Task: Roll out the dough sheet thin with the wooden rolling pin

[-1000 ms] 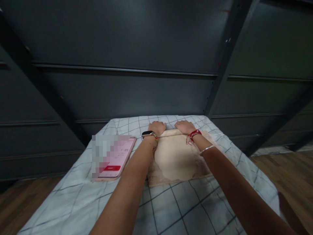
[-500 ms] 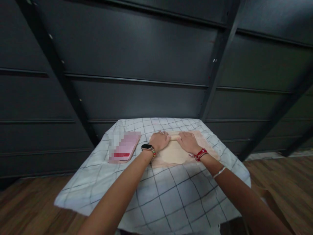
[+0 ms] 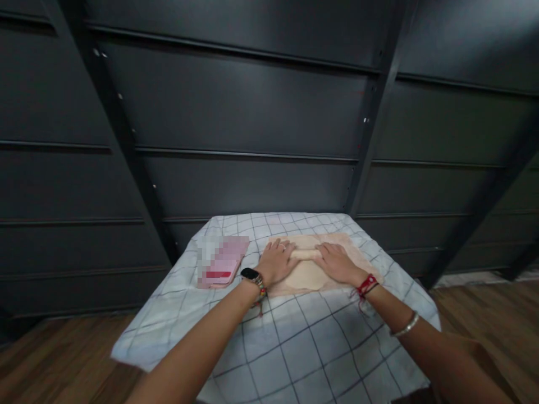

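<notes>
A pale rolling pin (image 3: 306,255) lies crosswise on a cream sheet of rolled-out dough (image 3: 307,276). Under the dough is a peach-coloured cloth (image 3: 280,289). My left hand (image 3: 275,262) rests flat over the pin's left end, its fingers stretched forward and apart. At the other end, my right hand (image 3: 337,262) presses down with its fingers extended. Both hands cover the pin's ends, so only the middle stretch shows. Part of the dough is hidden beneath the palms.
A pink phone-like slab (image 3: 227,261), partly pixelated, lies left of the cloth. A white checked tablecloth (image 3: 290,342) covers the table and hangs over its edges. Dark metal panels (image 3: 248,106) rise behind it. Wooden flooring (image 3: 497,314) shows on both sides.
Both hands and the rolling pin have come back towards me over the dough, uncovering some of it beyond the pin. The whole view has also tipped slightly.
</notes>
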`<action>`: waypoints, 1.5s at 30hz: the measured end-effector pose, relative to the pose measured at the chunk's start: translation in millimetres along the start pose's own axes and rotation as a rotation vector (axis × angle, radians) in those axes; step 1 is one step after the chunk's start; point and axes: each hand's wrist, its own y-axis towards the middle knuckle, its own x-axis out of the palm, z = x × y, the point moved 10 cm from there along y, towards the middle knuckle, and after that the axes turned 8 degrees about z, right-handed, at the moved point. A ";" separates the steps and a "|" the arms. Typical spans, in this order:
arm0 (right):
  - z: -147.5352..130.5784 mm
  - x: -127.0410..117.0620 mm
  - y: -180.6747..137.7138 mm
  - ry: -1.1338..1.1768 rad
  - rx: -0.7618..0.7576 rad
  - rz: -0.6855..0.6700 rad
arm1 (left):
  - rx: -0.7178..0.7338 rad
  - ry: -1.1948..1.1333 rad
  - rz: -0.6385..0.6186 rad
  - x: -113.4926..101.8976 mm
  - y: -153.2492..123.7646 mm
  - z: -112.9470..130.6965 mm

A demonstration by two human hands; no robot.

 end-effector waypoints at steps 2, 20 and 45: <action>9.2 8.5 10.4 -0.005 0.051 -0.017 | -0.034 0.015 0.014 4.7 13.8 -7.2; 26.9 35.0 70.8 0.065 -0.039 -0.113 | -0.094 -0.005 -0.126 41.6 84.6 -42.4; -1.3 -9.6 -8.8 0.116 -0.006 0.007 | 0.128 -0.035 -0.049 -8.0 0.1 17.6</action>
